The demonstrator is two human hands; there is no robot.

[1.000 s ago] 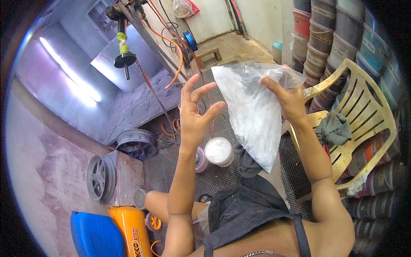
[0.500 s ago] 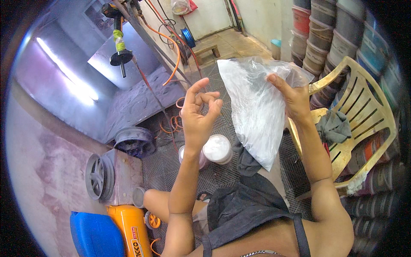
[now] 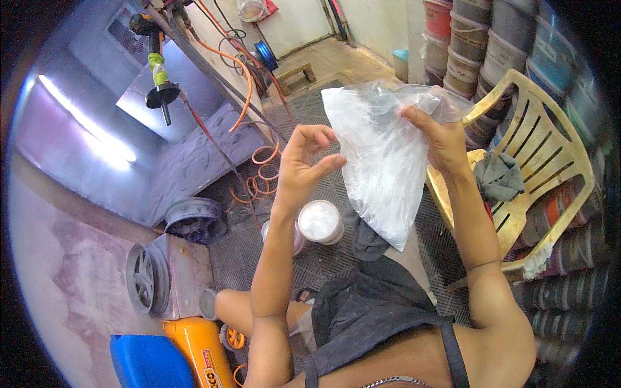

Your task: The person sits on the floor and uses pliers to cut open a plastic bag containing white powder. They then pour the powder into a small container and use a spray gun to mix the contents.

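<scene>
A clear plastic bag filled with white powder (image 3: 378, 168) hangs in front of me, its slack see-through top gathered at the upper right. My right hand (image 3: 441, 139) grips that upper part, thumb pressed over the film. Just left of the bag is my left hand (image 3: 308, 161), fingers curved and thumb apart, with nothing in it; its fingertips come close to the bag's left edge, and I cannot tell if they touch. Below, on the floor, stands a round white tub of white powder (image 3: 320, 222). A second tub (image 3: 292, 239) is partly hidden behind my left forearm.
A worn cream plastic chair (image 3: 527, 161) with a grey cloth (image 3: 499, 176) stands at right, before stacked paint buckets (image 3: 466, 55). Wheel rims (image 3: 147, 278), an orange tank (image 3: 200, 349) and a blue container (image 3: 149, 362) are at left. A spray gun (image 3: 158, 71) and orange hose (image 3: 249, 84) hang upper left.
My left hand has moved toward the bag, its raised index finger now bent and the thumb pointing at the bag. My right hand keeps its grip. The whole view has shifted slightly.
</scene>
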